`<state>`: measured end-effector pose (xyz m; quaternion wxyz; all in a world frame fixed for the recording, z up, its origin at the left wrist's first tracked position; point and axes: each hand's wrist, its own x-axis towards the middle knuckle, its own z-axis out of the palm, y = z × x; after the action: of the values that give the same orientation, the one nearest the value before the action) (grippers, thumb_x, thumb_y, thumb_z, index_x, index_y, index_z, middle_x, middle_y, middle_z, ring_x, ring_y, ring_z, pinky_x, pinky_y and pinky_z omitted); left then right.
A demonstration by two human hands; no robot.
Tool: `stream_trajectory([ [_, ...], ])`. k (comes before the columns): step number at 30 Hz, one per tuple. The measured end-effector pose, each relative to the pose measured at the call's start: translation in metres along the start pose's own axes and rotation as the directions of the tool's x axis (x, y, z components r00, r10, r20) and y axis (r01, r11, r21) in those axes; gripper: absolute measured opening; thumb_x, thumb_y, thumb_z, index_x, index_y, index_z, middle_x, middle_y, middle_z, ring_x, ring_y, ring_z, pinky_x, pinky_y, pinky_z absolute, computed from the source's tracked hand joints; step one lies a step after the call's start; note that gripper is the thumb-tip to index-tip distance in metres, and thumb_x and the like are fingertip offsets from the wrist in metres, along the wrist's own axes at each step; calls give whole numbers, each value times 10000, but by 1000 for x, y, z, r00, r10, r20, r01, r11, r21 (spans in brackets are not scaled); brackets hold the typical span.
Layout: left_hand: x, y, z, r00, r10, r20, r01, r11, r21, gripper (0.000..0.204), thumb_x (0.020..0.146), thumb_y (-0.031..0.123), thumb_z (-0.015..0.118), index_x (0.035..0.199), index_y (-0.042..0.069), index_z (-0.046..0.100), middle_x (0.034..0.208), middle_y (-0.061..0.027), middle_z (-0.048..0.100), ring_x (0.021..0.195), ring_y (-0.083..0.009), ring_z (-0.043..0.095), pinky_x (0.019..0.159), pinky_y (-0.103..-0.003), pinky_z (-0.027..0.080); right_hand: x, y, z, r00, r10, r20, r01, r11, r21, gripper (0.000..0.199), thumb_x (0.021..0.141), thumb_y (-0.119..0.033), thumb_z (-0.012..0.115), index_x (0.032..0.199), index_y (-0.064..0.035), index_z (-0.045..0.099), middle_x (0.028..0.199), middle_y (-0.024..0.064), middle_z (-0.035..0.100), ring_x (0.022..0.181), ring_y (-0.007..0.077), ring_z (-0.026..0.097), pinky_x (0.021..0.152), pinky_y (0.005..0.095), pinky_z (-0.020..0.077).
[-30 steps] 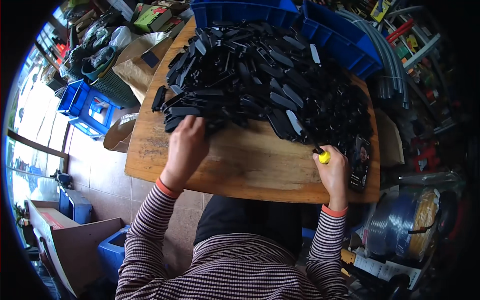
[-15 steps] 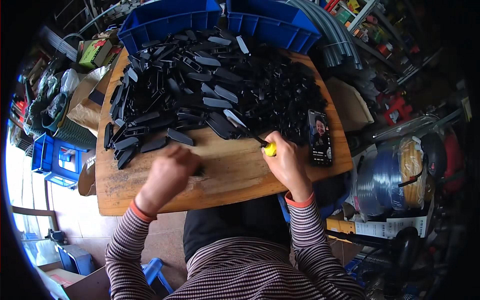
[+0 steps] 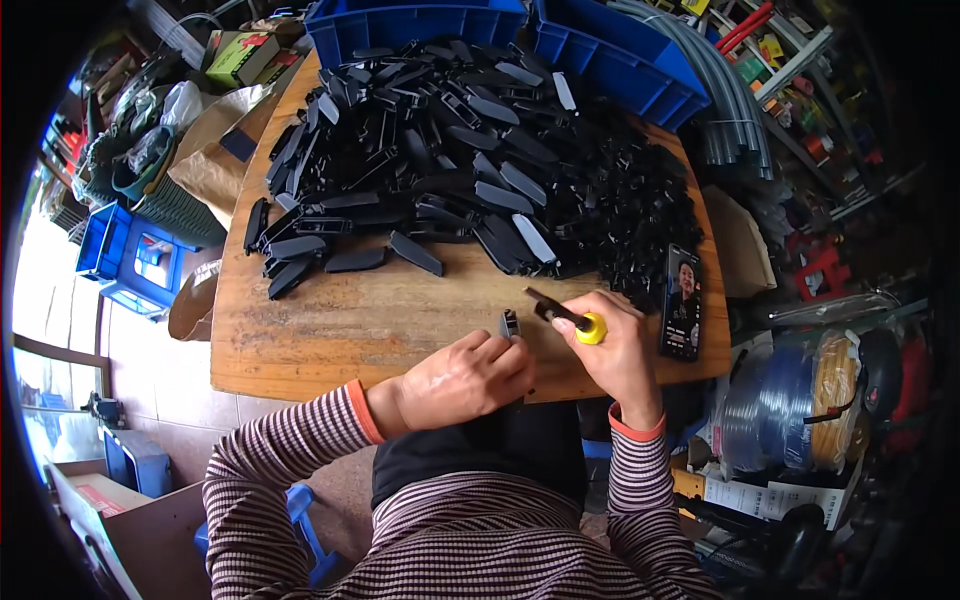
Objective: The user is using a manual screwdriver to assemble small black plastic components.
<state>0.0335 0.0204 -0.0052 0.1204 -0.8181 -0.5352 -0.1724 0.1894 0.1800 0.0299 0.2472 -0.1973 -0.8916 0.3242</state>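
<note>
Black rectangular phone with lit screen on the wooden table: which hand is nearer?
Right. The right hand is just left of the phone, not touching it; the left hand is farther left, by the table's front edge.

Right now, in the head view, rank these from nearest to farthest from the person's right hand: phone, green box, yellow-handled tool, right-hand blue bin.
1. Yellow-handled tool: in the right hand.
2. Phone: on the table, to the right.
3. Right-hand blue bin: far side.
4. Green box: upper left.

Dark part (image 3: 509, 324), lower end out of sight behind left fingers (image 3: 497, 357)
</note>
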Motion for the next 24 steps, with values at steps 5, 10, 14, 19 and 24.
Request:
stream_trajectory([
  [5,-14,5,-3,991,-123,-49,114,980,-164,348,822,141,612,1152,28,615,1172,-148,594,952,-227,621,768,-322,514,4,0,11,995,-83,62,82,996,16,212,752,27,729,942,-30,653,867,115,673,760,291,683,652,335,525],
  [10,-7,7,1,978,-194,-75,172,958,-228,327,820,137,598,1127,25,596,1218,-159,568,1035,-249,602,881,-336,505,6,-3,9,997,-68,26,68,998,9,208,735,42,723,919,-30,657,859,109,665,761,299,677,647,335,526],
  [14,-9,10,3,977,-201,-75,178,955,-238,331,822,129,593,1134,19,589,1217,-167,564,1084,-271,591,903,-347,501,7,-5,19,997,-50,57,48,998,32,190,735,45,714,901,-31,660,852,112,665,766,306,677,650,341,528],
  [19,-8,13,1,971,-234,-46,215,942,-260,327,823,125,590,1130,13,595,1203,-164,573,1120,-286,590,912,-347,504,8,-8,27,989,-111,94,118,990,-74,198,740,64,713,924,1,673,814,132,661,714,267,673,628,315,512],
  [24,-10,23,9,979,-187,-84,162,957,-242,365,814,113,616,1156,-13,616,1189,-143,606,1073,-278,615,819,-334,545,14,-13,23,965,-176,194,218,951,-221,186,733,53,719,903,2,662,822,152,660,699,291,666,617,315,514],
])
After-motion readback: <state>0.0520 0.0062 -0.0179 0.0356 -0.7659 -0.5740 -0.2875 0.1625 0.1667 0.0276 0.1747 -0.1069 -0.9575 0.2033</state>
